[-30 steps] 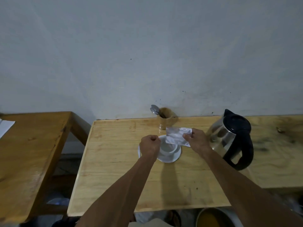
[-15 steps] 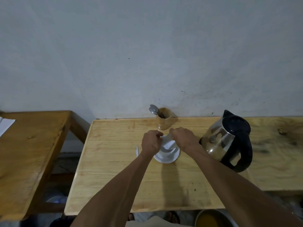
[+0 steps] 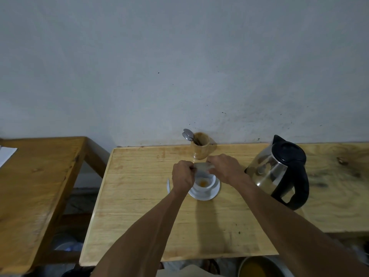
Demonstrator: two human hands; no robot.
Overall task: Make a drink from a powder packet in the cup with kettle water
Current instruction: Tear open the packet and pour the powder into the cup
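A white cup (image 3: 209,184) stands on a white saucer (image 3: 203,194) in the middle of the light wooden table (image 3: 139,196). Orange powder (image 3: 203,183) lies in the cup's bottom. Just above the cup, my left hand (image 3: 182,175) and my right hand (image 3: 223,168) both pinch a silvery powder packet (image 3: 202,167), tilted mouth-down over the cup. A steel kettle (image 3: 279,170) with black lid and handle stands to the right, apart from my right hand.
A wooden holder (image 3: 200,148) with spoons (image 3: 188,134) stands by the wall behind the cup. A thin white strip (image 3: 169,185) lies left of the saucer. A second wooden table (image 3: 36,186) is on the left. A bowl of orange stuff (image 3: 259,268) sits below the table's front edge.
My right hand brought the packet from the right to above the cup. My left hand joined it on the packet. Orange powder now shows in the cup.
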